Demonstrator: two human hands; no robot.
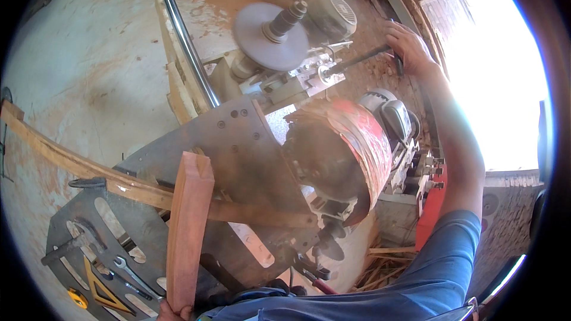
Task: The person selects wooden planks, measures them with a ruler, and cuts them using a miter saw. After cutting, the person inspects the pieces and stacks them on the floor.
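My left hand point(173, 311), partly cut off at the lower edge, is closed round the bottom end of a reddish wooden piece point(189, 226). That piece stands up over the dark metal machine table point(202, 137); its top end shows a notched joint. My right arm reaches far to the right, and my right hand point(410, 49) is closed on the cross grip of a black crank handle point(364, 58). The handle's shaft runs into the machine's metal slide beside a round grey disc point(253, 30) on a threaded spindle.
A long curved wooden strip point(71, 157) lies across the table. A wrench point(128, 272), a yellow set square point(98, 285) and a yellow tape measure point(77, 297) lie at lower left. A torn red cover point(363, 137) surrounds a dusty cutter area. Wood offcuts point(386, 267) are piled below.
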